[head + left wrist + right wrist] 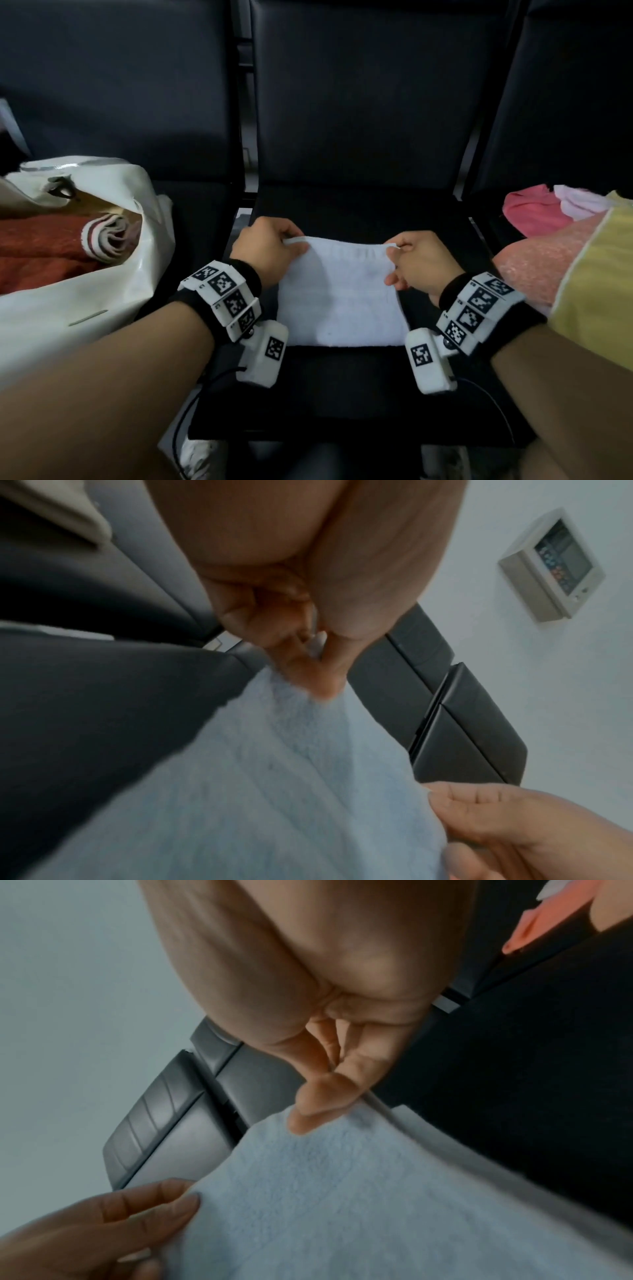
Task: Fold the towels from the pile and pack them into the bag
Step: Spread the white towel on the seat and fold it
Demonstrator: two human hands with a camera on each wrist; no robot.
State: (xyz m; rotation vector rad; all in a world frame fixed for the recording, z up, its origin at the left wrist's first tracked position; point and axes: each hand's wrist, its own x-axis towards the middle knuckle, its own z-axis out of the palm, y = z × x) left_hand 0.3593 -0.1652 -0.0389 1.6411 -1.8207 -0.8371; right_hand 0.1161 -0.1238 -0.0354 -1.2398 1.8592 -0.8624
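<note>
A pale blue towel (339,298) lies partly folded on the middle black seat (342,387). My left hand (270,248) pinches its far left corner, thumb against fingers, as the left wrist view shows on the towel (274,791). My right hand (416,262) pinches the far right corner; the right wrist view shows the same towel (359,1204) under the fingertips. Both corners are raised off the seat. A white bag (113,274) stands open on the left seat with a rust-red folded towel (44,253) inside. The towel pile (565,253), pink and yellow, lies on the right seat.
Black seat backs (359,102) rise behind all three seats. Metal gaps separate the seats. Cables trail from both wrist cameras over the seat's front edge. A white shoe (202,455) shows below. A wall control panel (551,569) hangs on the white wall.
</note>
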